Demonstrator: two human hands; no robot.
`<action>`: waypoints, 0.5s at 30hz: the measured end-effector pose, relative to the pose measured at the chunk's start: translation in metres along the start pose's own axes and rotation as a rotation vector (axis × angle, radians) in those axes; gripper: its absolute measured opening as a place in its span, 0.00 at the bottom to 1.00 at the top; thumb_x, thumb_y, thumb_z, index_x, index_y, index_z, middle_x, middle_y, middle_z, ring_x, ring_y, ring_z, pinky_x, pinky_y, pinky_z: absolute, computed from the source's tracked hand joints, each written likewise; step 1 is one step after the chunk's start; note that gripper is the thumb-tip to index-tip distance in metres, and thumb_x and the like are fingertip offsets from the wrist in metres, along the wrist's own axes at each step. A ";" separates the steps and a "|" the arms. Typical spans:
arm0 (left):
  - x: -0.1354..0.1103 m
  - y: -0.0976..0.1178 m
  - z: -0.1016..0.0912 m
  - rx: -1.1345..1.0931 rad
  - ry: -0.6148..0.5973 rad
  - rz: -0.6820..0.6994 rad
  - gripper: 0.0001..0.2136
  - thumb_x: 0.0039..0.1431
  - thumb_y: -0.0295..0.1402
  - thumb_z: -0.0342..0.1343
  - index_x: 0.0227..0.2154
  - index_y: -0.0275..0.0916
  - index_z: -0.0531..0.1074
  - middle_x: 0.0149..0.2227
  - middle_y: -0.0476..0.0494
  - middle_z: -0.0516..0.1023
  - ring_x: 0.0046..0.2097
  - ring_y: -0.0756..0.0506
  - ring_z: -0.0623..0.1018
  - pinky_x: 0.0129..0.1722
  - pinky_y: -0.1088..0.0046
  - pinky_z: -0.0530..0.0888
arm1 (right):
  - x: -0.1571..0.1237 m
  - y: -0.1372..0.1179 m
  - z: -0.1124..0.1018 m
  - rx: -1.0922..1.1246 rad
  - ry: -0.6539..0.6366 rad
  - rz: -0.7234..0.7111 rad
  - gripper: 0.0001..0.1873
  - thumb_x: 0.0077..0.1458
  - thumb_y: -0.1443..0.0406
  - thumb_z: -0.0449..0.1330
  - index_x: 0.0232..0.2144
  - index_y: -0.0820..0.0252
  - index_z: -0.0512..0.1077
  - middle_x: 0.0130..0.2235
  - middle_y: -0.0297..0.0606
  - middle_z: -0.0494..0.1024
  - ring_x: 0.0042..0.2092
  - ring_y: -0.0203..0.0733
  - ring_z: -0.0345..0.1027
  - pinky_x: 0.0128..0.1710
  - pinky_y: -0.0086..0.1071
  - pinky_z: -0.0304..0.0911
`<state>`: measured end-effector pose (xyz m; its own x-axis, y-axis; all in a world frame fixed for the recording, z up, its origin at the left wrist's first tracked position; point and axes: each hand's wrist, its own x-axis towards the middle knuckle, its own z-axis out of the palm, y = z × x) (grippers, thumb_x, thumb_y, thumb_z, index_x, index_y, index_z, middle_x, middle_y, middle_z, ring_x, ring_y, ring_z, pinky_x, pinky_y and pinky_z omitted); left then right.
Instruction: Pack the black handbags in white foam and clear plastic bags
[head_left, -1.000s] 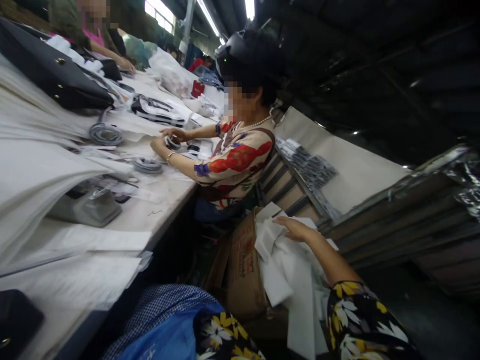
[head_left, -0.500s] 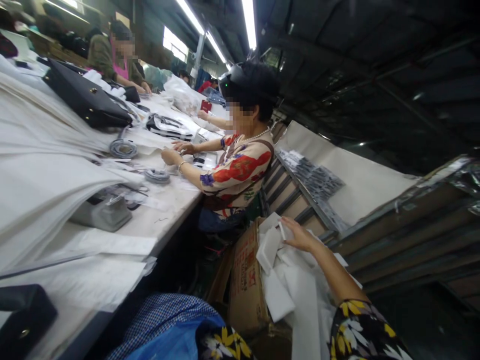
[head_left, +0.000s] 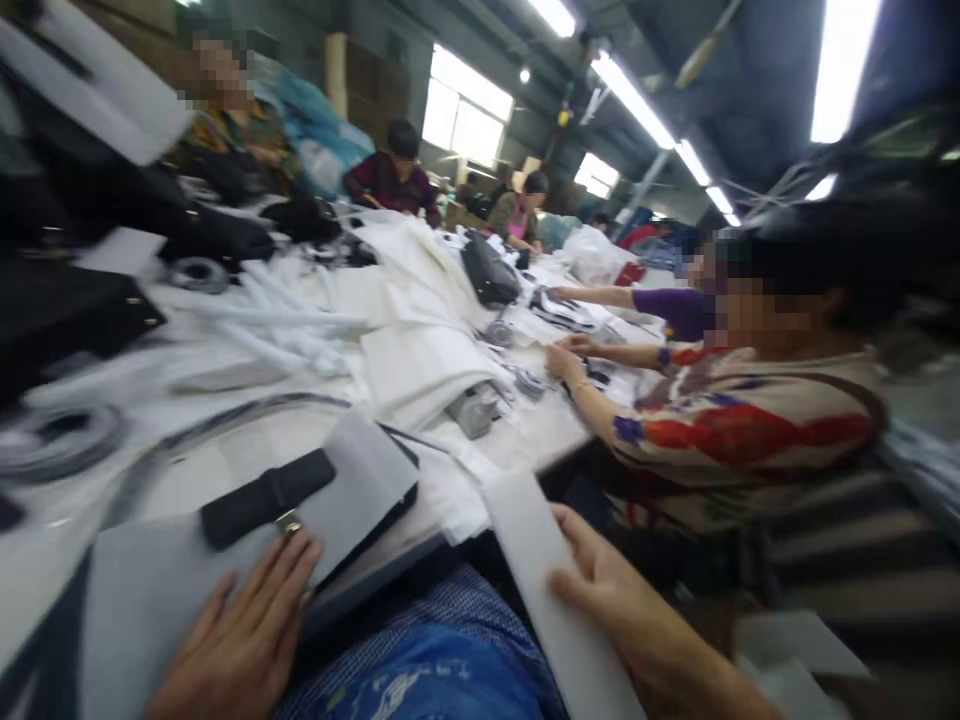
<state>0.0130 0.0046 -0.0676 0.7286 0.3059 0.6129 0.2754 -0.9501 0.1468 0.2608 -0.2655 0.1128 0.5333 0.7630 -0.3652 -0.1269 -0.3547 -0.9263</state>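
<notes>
My left hand [head_left: 244, 620] lies with fingers stretched out on a light grey sheet [head_left: 142, 590] over a dark bag. Its fingertips touch a small gold-coloured clasp [head_left: 288, 520] at the end of a black strap piece [head_left: 266, 495]. To the right, my right hand [head_left: 615, 590] grips a long white foam strip [head_left: 529, 530] by its edge, thumb on the upper face. The strip slants from the table edge down past my lap, apart from the bag. Some motion blur softens the picture.
A co-worker in a patterned top [head_left: 735, 420] sits close on my right, arms over the table. White sheets [head_left: 420, 370], a grey block [head_left: 474, 408], rolls of grey strip [head_left: 67, 440] and black bags [head_left: 60, 320] crowd the table. More white foam pieces [head_left: 799, 645] lie low at right.
My view has swung left from the carton of foam pieces to the table. My right hand has come away from the carton with a foam strip. My left hand is now visible on the bag.
</notes>
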 end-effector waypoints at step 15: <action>0.008 0.023 -0.016 0.161 -0.029 -0.172 0.16 0.69 0.28 0.43 0.51 0.43 0.74 0.39 0.46 0.83 0.36 0.47 0.81 0.36 0.71 0.73 | 0.202 -0.094 0.175 -1.115 -0.952 -0.925 0.25 0.67 0.62 0.55 0.64 0.46 0.62 0.51 0.36 0.78 0.48 0.43 0.73 0.48 0.31 0.64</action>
<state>0.0149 -0.0159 -0.0465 0.6790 0.4664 0.5669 0.4920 -0.8623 0.1201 0.2341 0.0166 0.1103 -0.6021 0.7927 -0.0959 0.7220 0.4891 -0.4894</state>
